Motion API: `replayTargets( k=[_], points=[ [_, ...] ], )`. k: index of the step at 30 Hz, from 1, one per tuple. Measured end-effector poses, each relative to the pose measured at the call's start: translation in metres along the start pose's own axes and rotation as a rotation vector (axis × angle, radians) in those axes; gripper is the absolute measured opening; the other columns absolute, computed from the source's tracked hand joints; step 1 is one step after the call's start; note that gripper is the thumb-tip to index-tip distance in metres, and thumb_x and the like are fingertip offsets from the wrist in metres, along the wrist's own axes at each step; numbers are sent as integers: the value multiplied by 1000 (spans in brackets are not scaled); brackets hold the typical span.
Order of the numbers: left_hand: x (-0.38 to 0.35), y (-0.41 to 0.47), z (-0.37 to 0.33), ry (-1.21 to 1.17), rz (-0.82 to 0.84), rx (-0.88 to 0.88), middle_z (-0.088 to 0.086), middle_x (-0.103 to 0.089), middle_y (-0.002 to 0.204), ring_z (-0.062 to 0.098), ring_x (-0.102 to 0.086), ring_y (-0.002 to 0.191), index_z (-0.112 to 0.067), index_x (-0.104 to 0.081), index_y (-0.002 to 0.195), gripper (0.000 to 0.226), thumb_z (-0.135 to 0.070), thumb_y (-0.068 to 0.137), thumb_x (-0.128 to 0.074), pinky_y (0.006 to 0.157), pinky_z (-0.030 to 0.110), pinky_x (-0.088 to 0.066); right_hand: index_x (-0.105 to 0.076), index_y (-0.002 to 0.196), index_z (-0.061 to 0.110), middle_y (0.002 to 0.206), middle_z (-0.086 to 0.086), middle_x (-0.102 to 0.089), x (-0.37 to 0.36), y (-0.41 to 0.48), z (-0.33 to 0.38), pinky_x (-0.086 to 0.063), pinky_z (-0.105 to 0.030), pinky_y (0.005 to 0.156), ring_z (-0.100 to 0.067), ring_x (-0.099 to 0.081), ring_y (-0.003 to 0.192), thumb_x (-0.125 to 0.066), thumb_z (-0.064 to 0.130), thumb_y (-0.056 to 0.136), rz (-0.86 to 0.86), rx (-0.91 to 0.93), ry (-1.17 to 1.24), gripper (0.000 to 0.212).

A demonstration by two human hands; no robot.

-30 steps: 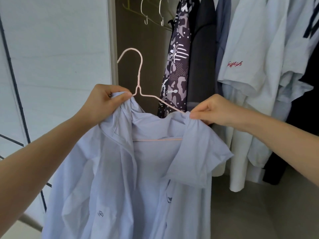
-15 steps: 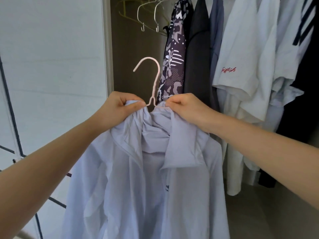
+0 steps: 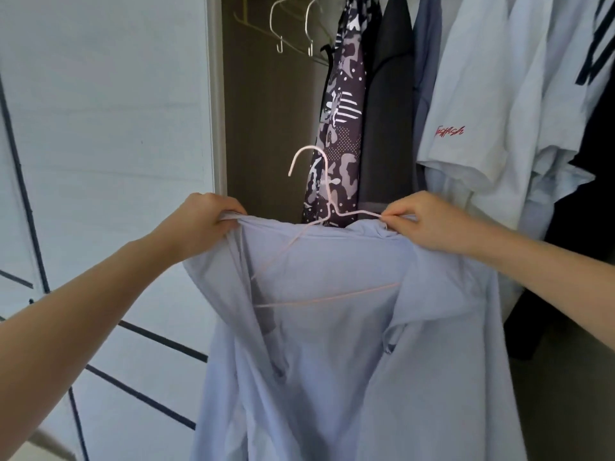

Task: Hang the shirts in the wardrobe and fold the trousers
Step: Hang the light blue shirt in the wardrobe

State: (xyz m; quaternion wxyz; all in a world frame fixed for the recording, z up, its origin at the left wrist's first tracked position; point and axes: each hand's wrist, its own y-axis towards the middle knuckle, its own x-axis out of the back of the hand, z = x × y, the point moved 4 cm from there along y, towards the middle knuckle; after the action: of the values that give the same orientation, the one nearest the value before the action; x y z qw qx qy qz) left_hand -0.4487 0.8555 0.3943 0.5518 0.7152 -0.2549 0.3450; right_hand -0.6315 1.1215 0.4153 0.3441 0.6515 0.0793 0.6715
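Pale blue cotton shirt (image 3: 332,361) is held up in front of the open wardrobe (image 3: 266,128), not yet hung on the rail. Against the view half a second ago, the two hands have moved apart: they were then together at the neck of the pink wire hanger (image 3: 329,207) with the collar bunched between them, and the shirt top is now stretched wide, exposing the hanger's sloping arm and bottom bar inside the neck opening. The hook has shifted right and now stands before the patterned garment (image 3: 339,128). The left hand (image 3: 206,221) is clenched round a gathered fold of the shirt's upper edge, knuckles up, forearm reaching in from the lower left. The right hand (image 3: 429,221) pinches the opposite shoulder of the shirt together with the end of the hanger's right arm between thumb and fingers. The hanger sits tilted, its right arm level at that pinch and its left arm sloping down inside the cloth, apart from the left hand. The wardrobe holds, left to right, bare wire hangers (image 3: 309,28) high up, the patterned garment, a dark grey garment (image 3: 387,111), a blue-grey garment (image 3: 427,61), a white T-shirt (image 3: 482,111) with red lettering on its sleeve, and a black garment (image 3: 582,227) at the far right. A white panel (image 3: 100,128) crossed by dark lines stands left of the opening.
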Motion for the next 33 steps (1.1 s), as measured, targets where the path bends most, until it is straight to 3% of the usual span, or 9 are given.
replayTargets(
  k=[10, 14, 16, 18, 20, 22, 25, 30, 33],
  points=[
    [2, -6, -54, -639, 282, 302, 13, -74, 90, 18, -69, 82, -10, -79, 88, 10, -13, 85, -70, 73, 29, -57, -62, 73, 13, 76, -14, -64, 9, 12, 0, -50, -38, 61, -38, -56, 71, -49, 15, 94, -228, -176, -366, 24],
    [-17, -15, -94, -906, 482, 228, 2, -70, 116, 14, -68, 104, -15, -66, 125, 47, -19, 80, -80, 92, 29, -55, -65, 80, 17, 79, -9, -68, 10, 18, 3, -52, -40, 64, -37, -59, 76, -49, 22, 94, -389, -131, -205, 21],
    [-19, -13, -105, -771, 553, 131, -9, -66, 118, 7, -64, 102, -26, -60, 131, 48, -34, 85, -75, 81, 19, -54, -68, 84, 20, 81, -6, -70, 13, 17, 7, -52, -40, 68, -32, -62, 78, -52, 23, 94, -460, -76, -107, 20],
    [-6, 0, -100, -579, 319, 16, -9, -73, 95, 13, -69, 82, -21, -72, 108, 25, -38, 95, -61, 69, 22, -54, -71, 87, 16, 83, -5, -72, 19, 11, 11, -48, -34, 70, -28, -63, 78, -55, 17, 94, -509, -30, -39, 18],
    [17, 16, -80, -379, -127, -30, -5, -72, 79, 18, -66, 72, -19, -75, 91, 21, -33, 96, -60, 72, 29, -52, -71, 85, 9, 80, -4, -70, 26, 5, 11, -40, -25, 68, -23, -61, 75, -57, 10, 92, -537, -16, 23, 16],
    [33, 26, -62, -217, -387, -22, -5, -64, 92, 16, -58, 80, -23, -70, 111, 20, -30, 93, -65, 81, 29, -50, -71, 83, 9, 75, 0, -65, 31, -1, 9, -36, -15, 66, -17, -60, 74, -57, 6, 92, -546, -17, 87, 17],
    [28, 41, -47, -205, -238, 23, -9, -53, 113, 12, -53, 99, -25, -52, 134, 45, -40, 93, -63, 89, 26, -45, -72, 84, 6, 76, 2, -64, 35, -6, 11, -35, -2, 67, -7, -56, 78, -57, 4, 92, -533, -33, 152, 17],
    [9, 35, -65, -142, -164, -120, 1, -59, 74, 24, -57, 72, -18, -56, 93, 31, -47, 97, -48, 69, 39, -48, -72, 82, 10, 75, 4, -64, 38, -5, 16, -35, -1, 65, -3, -53, 78, -59, 9, 92, -553, -31, 168, 17],
    [9, 34, -65, -239, -250, -107, 5, -58, 69, 25, -56, 69, -15, -56, 80, 33, -41, 99, -49, 70, 46, -49, -68, 84, 22, 78, 8, -64, 35, 2, 15, -42, -18, 72, -8, -57, 78, -58, 20, 95, -460, 23, 128, 15]
  ],
)
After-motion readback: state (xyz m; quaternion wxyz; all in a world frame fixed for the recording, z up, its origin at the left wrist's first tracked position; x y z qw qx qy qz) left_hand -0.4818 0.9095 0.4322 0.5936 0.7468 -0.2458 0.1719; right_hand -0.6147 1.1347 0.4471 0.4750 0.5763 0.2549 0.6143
